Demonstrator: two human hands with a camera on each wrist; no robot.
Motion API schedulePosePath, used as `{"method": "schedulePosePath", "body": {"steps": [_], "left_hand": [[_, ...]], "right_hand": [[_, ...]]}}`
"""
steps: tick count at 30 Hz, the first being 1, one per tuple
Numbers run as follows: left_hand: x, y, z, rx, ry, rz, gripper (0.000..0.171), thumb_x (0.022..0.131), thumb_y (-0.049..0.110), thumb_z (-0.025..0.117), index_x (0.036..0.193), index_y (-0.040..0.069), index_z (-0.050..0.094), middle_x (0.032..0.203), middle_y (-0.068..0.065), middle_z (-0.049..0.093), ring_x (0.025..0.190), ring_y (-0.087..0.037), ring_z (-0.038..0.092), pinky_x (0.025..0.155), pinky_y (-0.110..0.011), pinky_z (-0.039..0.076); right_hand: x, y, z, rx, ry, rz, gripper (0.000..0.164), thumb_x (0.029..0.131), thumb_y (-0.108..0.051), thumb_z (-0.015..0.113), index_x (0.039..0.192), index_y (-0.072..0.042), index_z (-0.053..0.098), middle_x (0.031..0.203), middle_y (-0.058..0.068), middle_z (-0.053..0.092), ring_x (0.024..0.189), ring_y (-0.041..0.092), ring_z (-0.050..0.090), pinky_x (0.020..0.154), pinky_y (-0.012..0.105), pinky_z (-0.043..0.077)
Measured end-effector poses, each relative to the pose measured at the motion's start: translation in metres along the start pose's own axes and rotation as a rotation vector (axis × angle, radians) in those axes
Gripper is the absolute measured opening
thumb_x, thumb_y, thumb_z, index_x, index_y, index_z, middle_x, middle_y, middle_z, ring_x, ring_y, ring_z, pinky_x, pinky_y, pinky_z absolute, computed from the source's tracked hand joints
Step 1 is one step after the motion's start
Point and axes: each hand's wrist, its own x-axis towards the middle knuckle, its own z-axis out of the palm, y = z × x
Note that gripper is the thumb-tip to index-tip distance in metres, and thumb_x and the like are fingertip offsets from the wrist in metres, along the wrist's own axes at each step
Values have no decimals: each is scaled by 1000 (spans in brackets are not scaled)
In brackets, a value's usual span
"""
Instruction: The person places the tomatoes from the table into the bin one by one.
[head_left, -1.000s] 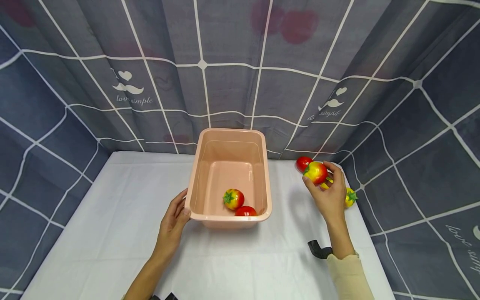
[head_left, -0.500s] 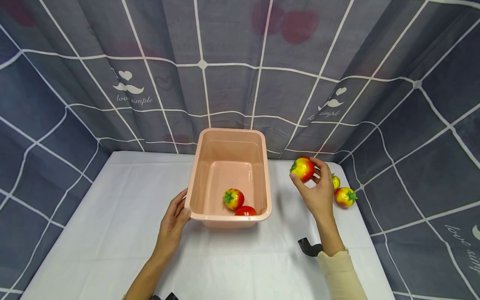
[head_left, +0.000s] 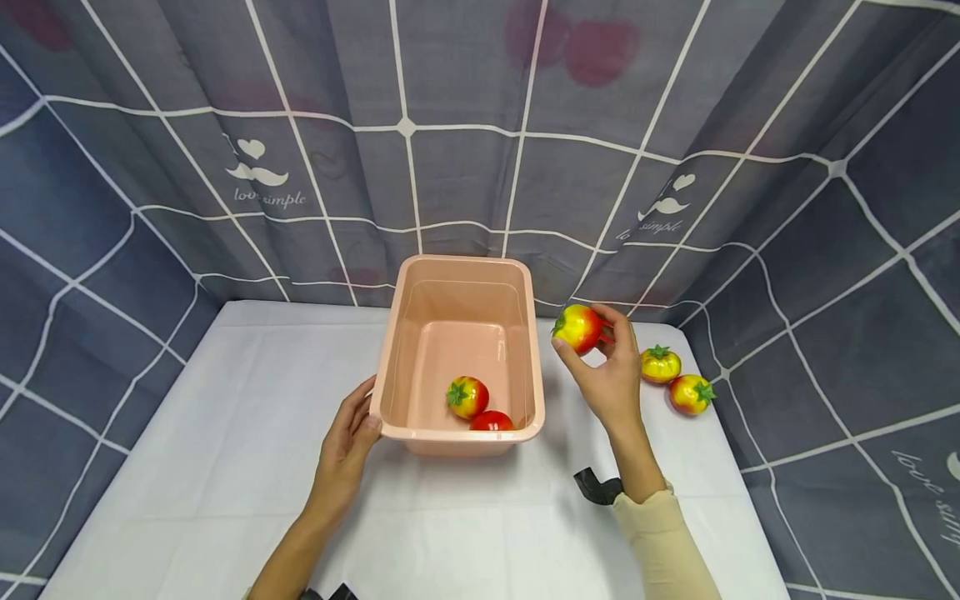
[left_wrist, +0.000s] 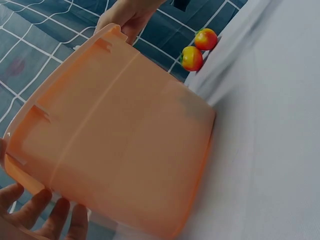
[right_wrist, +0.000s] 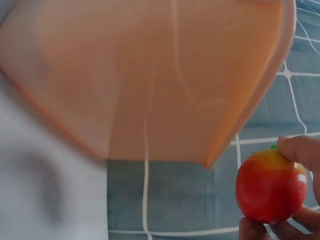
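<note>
A pink plastic bin (head_left: 423,333) stands mid-table with a yellow-red tomato (head_left: 467,397) and a red tomato (head_left: 492,421) inside, near its front wall. My left hand (head_left: 347,442) grips the bin's left rim near the front corner, fingers along the outer wall in the left wrist view. Just right of the bin, my right hand (head_left: 609,387) pinches another yellow-red tomato (head_left: 576,327) between thumb and fingers, raised above the table. In the right wrist view this held tomato (right_wrist: 270,187) shows its red side. A red thing (head_left: 607,331) shows partly between the right hand's fingers, mostly hidden.
Two more yellow-red tomatoes, one nearer the back (head_left: 661,364) and one nearer the front (head_left: 691,394), sit at the table's right edge. Grey checked curtains (head_left: 465,179) enclose the white table (head_left: 247,400) at the back and both sides. Black wrist mounts (head_left: 597,487) sit at the wrists.
My right hand has carried the yellow-red tomato left toward the bin, uncovering the two tomatoes at the right edge. The left hand and bin have stayed put.
</note>
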Motion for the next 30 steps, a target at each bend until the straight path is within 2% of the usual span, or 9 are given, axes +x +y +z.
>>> {"method": "schedulePosePath", "body": {"steps": [6,12,15,24,30], "left_hand": [[0,-1,-1,-8,-1,7,53,116,13,44,168,22,36,165,-20,46,149,-18,55,109,-14,52],[0,-2,-1,-15,1,12,54,116,11,45,168,21,36,165,-20,46,148,-18,55,109,-15,52],[0,-2,-1,-14,3,16,54,116,11,45,168,21,36,165,-20,47,148,-17,55,109,-15,53],[0,-2,-1,-13,-6,34,54,116,9,45,168,20,36,165,-20,46,146,-12,56,109,-14,53],[0,-3,-1,-17,-15,45,54,116,10,44,168,19,35,165,-20,46,148,-17,56,109,-15,53]], "right_hand": [[-1,-10,13,6,-21,-11,77,80,-16,97,146,-9,59,142,12,63,125,29,67,101,15,53],[0,-18,25,19,-66,-45,73,83,-23,95,146,-12,59,143,7,63,126,27,65,107,42,58],[1,-21,31,29,-88,-55,72,84,-24,95,146,-12,59,143,7,63,126,26,64,106,50,59],[-2,-28,44,31,-127,-60,72,85,-24,93,146,-8,58,141,9,62,124,27,64,104,49,59],[-2,-32,50,29,-156,-66,72,86,-26,93,146,-10,57,140,9,61,123,26,63,104,50,59]]}}
